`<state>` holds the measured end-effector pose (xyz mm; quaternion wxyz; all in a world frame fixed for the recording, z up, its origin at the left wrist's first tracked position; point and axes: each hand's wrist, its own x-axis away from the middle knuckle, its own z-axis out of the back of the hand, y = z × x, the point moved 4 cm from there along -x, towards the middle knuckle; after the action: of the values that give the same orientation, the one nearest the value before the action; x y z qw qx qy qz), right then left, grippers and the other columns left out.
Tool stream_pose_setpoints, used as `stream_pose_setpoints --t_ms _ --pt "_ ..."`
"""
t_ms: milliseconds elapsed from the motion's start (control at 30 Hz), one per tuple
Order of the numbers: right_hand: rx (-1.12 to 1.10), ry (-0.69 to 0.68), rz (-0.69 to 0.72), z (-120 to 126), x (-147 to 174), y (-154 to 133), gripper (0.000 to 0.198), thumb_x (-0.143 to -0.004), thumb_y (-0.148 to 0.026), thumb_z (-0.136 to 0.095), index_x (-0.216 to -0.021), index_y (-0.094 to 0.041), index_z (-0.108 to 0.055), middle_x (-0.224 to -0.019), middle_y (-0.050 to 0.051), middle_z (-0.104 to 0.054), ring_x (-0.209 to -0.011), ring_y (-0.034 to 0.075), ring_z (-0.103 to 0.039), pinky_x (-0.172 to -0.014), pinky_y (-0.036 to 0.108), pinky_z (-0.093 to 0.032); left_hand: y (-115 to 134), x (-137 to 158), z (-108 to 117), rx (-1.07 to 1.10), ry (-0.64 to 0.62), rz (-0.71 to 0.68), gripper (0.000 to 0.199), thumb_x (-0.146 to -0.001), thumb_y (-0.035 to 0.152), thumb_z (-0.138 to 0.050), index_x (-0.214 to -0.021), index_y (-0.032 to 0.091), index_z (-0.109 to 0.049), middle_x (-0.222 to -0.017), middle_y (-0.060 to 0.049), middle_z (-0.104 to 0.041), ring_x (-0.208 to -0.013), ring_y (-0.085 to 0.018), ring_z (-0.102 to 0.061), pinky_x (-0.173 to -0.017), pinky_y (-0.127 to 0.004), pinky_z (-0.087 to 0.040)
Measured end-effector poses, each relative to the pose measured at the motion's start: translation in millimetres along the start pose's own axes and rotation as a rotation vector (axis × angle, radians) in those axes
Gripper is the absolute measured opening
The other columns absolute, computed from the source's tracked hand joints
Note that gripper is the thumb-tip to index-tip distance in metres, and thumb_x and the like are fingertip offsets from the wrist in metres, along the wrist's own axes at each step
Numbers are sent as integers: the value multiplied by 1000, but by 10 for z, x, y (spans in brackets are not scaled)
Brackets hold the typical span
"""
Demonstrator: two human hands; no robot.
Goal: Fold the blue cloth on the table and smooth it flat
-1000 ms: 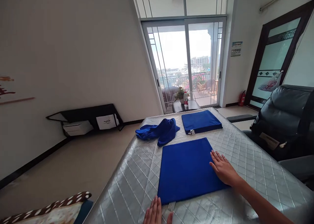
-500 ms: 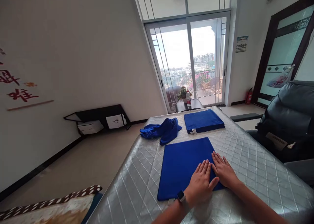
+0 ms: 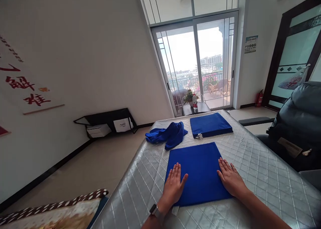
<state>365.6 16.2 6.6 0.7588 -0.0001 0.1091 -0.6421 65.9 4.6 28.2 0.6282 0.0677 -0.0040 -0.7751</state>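
A flat blue cloth (image 3: 198,172), roughly square and with a small white tag at its near left corner, lies on the silver quilted table cover (image 3: 140,188). My left hand (image 3: 174,185), with a dark watch on its wrist, rests flat on the cloth's left side, thumb spread away from the fingers. On the right edge of the same cloth my right hand (image 3: 231,177) lies flat, fingers stretched forward. Beyond it sits a neat stack of folded blue cloths (image 3: 210,124), tags showing at its near left corner. A crumpled blue cloth (image 3: 168,135) lies left of the stack.
Right of the table stands a dark leather chair (image 3: 303,122) with a black bag on it. A small table with a plant and a bottle (image 3: 195,101) is by the sliding door. At lower left is a patterned blanket (image 3: 75,209); a black rack (image 3: 107,122) leans near the wall.
My left hand has slid left across the cloth, from beside my right hand to the cloth's left side. My right hand stays at the right edge. The view has shifted slightly.
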Motion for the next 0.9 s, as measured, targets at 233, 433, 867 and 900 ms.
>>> stream_pose_setpoints --t_ms 233,433,867,900 --pt "9 50 38 6 23 -13 63 -101 -39 -17 -156 -12 -32 -162 10 -28 -151 23 -19 -122 49 -18 -422 135 -1 30 46 109 83 -101 64 -13 -156 3 -23 -163 -19 -21 -151 -28 -23 -123 -47 -24" --pt "3 -58 -8 80 -3 -24 65 -100 -43 -20 -157 -14 -30 -163 9 -27 -151 23 -21 -122 48 -21 -392 126 45 61 29 118 86 -100 65 -13 -156 1 -24 -163 -19 -20 -151 -29 -22 -123 -46 -23" --pt "47 -95 -22 196 -695 -104 63 -102 -40 -17 -158 -12 -25 -165 8 -22 -152 23 -15 -121 48 -17 -470 129 -17 79 44 105 81 -101 63 -19 -156 3 -25 -162 -19 -20 -150 -29 -23 -122 -48 -26" --pt "36 -84 -23 140 -718 -86 63 -102 -40 -17 -158 -11 -25 -165 9 -22 -152 23 -14 -122 48 -17 -476 125 -27 79 49 106 81 -101 63 -20 -156 3 -26 -162 -19 -21 -150 -29 -24 -122 -48 -26"
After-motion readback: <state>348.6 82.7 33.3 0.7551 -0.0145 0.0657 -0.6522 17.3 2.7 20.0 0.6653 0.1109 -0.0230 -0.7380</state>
